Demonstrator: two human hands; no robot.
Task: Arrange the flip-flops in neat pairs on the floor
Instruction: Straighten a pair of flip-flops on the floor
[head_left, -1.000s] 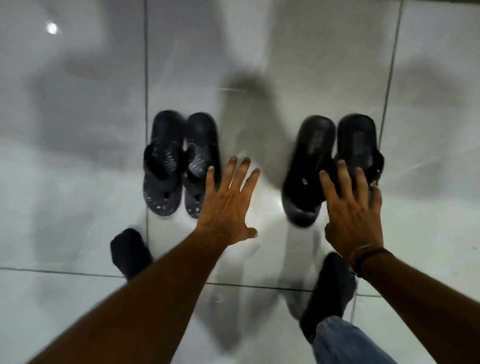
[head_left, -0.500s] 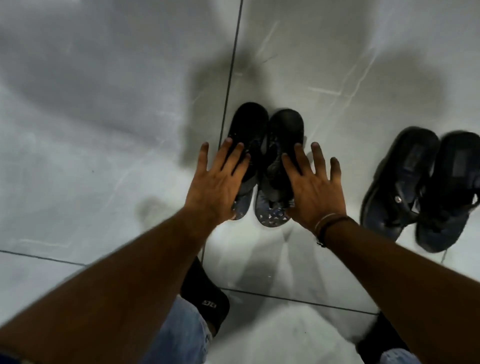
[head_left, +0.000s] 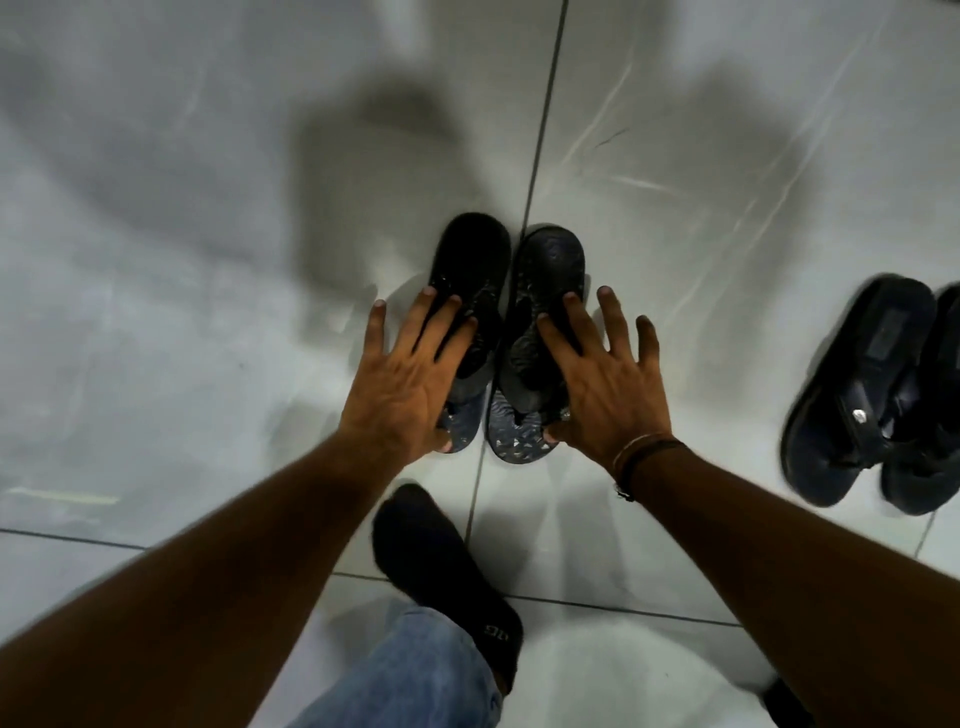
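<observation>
Hands (head_left: 509, 384) now flat on flip-flops (head_left: 511, 322), sock (head_left: 447, 577) logo unreadable

Two pairs of dark flip-flops lie on the pale tiled floor. The patterned pair (head_left: 511, 332) sits at centre frame, soles down, side by side and nearly touching, toes pointing to the top of the frame. The plainer, chunkier pair (head_left: 883, 395) lies at the right edge, angled, partly cut off.
</observation>
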